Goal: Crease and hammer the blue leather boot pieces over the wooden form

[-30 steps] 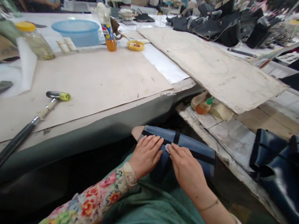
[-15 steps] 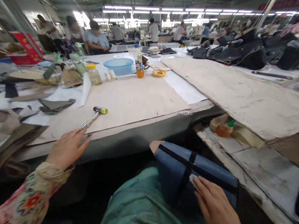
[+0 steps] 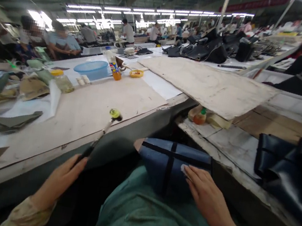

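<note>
My left hand [image 3: 67, 172] is closed around the dark handle of a hammer [image 3: 101, 133]. The hammer's yellow-and-black head [image 3: 115, 114] points away from me, over the table's front edge. A dark blue leather-like piece [image 3: 153, 165] with crossed black strips lies on my lap, a tan tip at its left end. On its right part rests my right hand [image 3: 200, 183], fingers stretched out close together. A small white bit shows at the fingertips; whether it is held or wrapped on a finger, I cannot tell.
A beige board [image 3: 105, 107] covers the table before me. On the table stand a blue basin [image 3: 91, 70], a drink bottle [image 3: 116, 70] and a yellow-lidded jar [image 3: 62, 82]. Scraps lie left. To the right are blue pieces [image 3: 276, 157] and a small orange bottle [image 3: 199, 117]. Several people work farther off.
My left hand has taken hold of the hammer and lifted it off the board, toward me. My right hand has slid slightly right on the blue piece. The view has turned right.
</note>
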The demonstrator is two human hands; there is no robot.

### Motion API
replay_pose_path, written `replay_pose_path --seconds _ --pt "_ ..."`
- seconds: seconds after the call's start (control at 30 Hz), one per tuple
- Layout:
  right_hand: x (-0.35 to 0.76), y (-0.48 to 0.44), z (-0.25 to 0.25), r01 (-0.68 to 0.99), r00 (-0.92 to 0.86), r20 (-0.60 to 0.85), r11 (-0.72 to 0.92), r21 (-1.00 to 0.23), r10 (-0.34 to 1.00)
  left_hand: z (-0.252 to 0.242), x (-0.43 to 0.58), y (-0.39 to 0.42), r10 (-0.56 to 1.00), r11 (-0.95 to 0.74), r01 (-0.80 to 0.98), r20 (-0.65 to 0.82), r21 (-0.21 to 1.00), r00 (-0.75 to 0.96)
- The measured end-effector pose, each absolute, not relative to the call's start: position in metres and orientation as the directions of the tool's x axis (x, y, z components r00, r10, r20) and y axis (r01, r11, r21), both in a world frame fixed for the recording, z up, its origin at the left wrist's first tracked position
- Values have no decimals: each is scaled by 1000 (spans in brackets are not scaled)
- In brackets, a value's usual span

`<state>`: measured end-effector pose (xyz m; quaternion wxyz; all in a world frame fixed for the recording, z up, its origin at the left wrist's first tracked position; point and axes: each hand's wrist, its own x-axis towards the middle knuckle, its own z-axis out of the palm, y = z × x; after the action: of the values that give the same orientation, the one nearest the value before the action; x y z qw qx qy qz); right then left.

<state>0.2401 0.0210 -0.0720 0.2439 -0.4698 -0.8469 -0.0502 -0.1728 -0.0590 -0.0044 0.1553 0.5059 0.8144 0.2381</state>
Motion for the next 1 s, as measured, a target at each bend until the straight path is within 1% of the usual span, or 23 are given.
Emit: replay_pose_path --seconds 0.07,0.13,0.2,0.27,0.3,0.33,0.4,0.5,0.6,0.7,0.77,0.87,0.93,1.0 --pt "237 19 -70 827 -414 458 535 -172 787 -14 -136 -58 937 338 672 -169 659 -306" --pt "234 18 -69 820 -413 454 540 -192 789 -18 -105 -58 926 372 535 -343 759 -158" --pt "233 16 -66 809 -419 442 547 -214 793 -16 -83 -58 903 417 385 -423 824 -72" --pt "233 16 -64 807 -413 431 542 -235 802 -12 -71 -58 906 419 307 -414 854 -84" --pt "233 15 -64 810 -404 429 534 -243 808 -11 -69 -58 913 406 300 -397 863 -95" --pt "234 15 -63 814 -394 429 526 -249 813 -13 -68 -57 921 386 322 -379 865 -87" --pt "235 14 -63 819 -381 428 514 -255 820 -20 -69 -54 937 323 425 -347 846 -22" --pt "235 14 -64 817 -382 417 512 -265 825 -32 -71 -51 944 240 574 -327 783 52" --pt "235 14 -64 813 -389 413 518 -268 824 -32 -70 -51 955 207 590 -291 780 50" --pt "235 14 -64 818 -386 411 512 -261 826 -27 -68 -52 980 147 581 -199 801 27" --pt "235 14 -64 823 -381 407 505 -259 830 -29 -67 -50 976 137 633 -213 762 45" --pt "235 15 -64 827 -379 391 497 -264 839 -36 -65 -45 945 154 697 -310 700 103" --pt "235 14 -63 825 -380 386 497 -269 840 -36 -64 -43 946 162 684 -309 712 98" --pt "235 14 -61 822 -380 392 500 -273 838 -32 -64 -43 965 159 635 -256 756 64"
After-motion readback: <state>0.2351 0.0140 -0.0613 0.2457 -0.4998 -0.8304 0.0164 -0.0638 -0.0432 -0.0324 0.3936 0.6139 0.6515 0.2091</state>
